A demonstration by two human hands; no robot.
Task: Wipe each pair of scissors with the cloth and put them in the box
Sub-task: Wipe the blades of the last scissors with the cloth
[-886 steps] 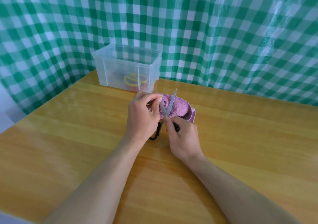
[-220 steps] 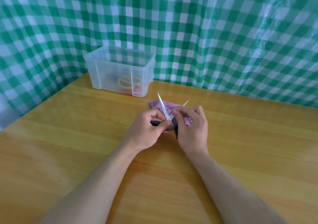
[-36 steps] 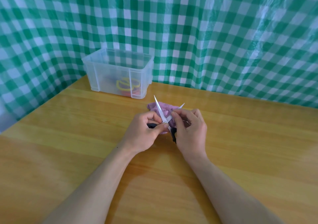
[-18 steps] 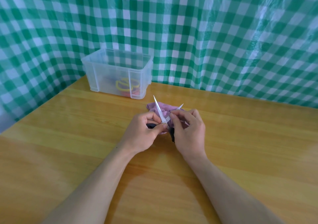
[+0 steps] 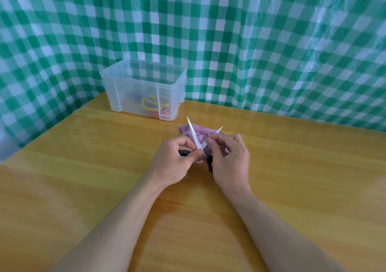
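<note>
A pair of black-handled scissors (image 5: 193, 131) is held over the table with its blades spread apart, tips pointing away from me. My left hand (image 5: 173, 163) grips one black handle, thumb near the pivot. My right hand (image 5: 228, 161) holds the other handle and pinches the purple cloth (image 5: 200, 132) against the right blade. The cloth lies bunched under and behind the blades. A clear plastic box (image 5: 144, 88) stands at the table's far left; yellow-handled scissors (image 5: 152, 102) and something red show through its wall.
The wooden table (image 5: 83, 167) runs to a left edge and a far edge, both hung with a green-and-white checked sheet (image 5: 250, 42). The box stands a short way behind and left of my hands.
Almost nothing differs over the last second: both hands stay on the spread scissors, my right fingers shifting slightly on the cloth and blade. Much earlier the blades were nearly together.
</note>
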